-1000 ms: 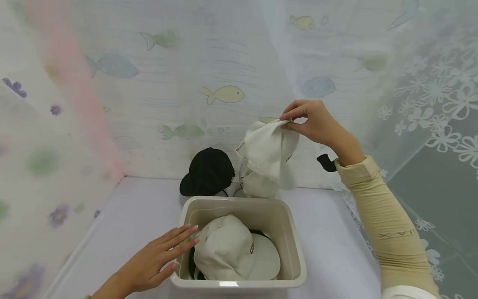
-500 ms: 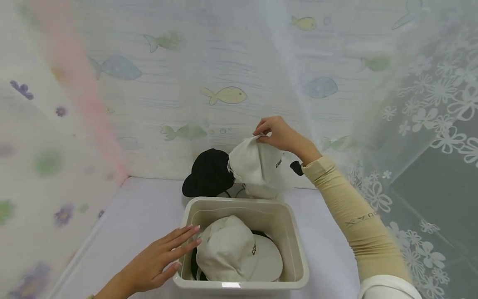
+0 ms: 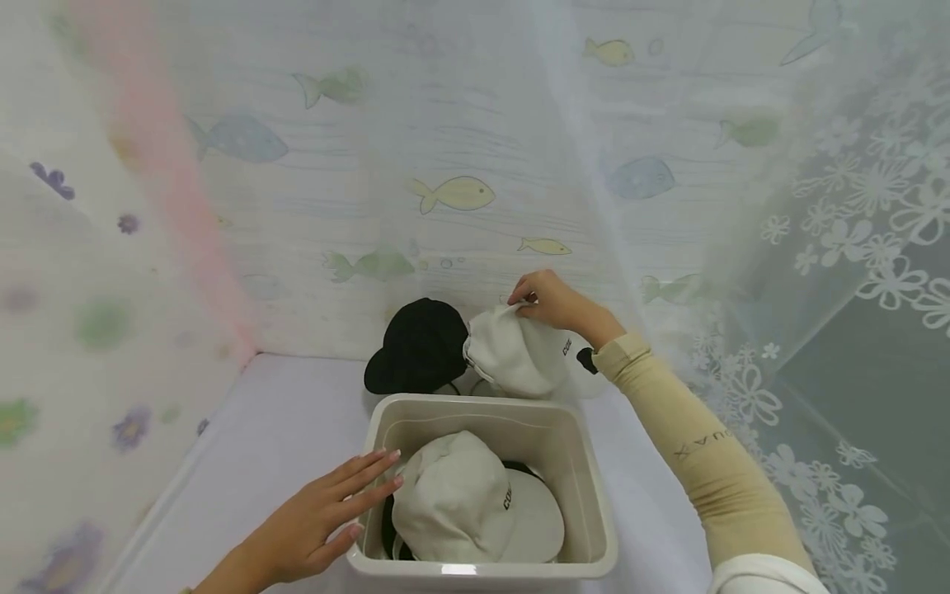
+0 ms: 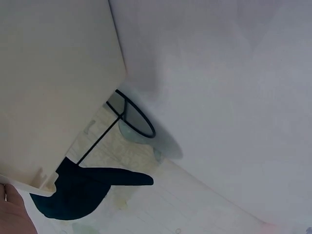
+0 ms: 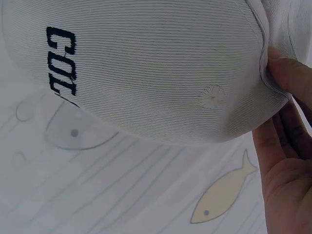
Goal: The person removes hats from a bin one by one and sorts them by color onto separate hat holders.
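My right hand pinches the crown of a white cap behind the bin. In the right wrist view, thumb and fingers grip a fold of the cap, beside its dark lettering. The cap sits low, next to a black cap. My left hand lies with straight fingers over the left rim of a beige plastic bin. Inside the bin is another white cap with a lettered front and its brim to the right. Dark material shows beneath it.
In the left wrist view, the black cap is on a thin black wire stand with a ring base on the white surface. Behind hangs a sheer curtain printed with fish. Flowered fabric borders the left.
My right hand has lowered the white cap down and left, from above to beside the black cap. The left hand has stayed at the bin's rim.
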Demonstrator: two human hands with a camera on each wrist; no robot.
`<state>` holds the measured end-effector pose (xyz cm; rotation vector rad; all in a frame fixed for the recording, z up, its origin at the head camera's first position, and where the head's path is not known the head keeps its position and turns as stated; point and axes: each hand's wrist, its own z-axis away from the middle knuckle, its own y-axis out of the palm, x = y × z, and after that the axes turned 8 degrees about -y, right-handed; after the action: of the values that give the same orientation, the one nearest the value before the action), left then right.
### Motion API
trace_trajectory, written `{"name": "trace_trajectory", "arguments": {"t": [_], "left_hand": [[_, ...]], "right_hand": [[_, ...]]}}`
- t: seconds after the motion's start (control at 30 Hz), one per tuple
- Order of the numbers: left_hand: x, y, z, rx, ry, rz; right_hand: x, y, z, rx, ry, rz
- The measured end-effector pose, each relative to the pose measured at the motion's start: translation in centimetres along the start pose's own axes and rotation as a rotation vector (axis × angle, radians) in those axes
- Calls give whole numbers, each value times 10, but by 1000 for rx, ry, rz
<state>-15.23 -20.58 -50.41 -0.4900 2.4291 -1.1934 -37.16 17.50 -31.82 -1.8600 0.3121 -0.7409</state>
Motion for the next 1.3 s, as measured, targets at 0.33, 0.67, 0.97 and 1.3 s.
{"name": "trace_trajectory", "arguments": {"t": [0.33,0.67,0.97,1.3], "left_hand": [[0,2,1,-20,13,6],[2,5,2,-20,3,2],[4,7,0,-38,19,9],[7,6,4,-22,-3,-2]], "right_hand": [[-6,12,9,20,7,-8],[-7,12,11,20,59,4],[-11,10,17,28,72,-2],[-17,9,19,-7,20,15]]}}
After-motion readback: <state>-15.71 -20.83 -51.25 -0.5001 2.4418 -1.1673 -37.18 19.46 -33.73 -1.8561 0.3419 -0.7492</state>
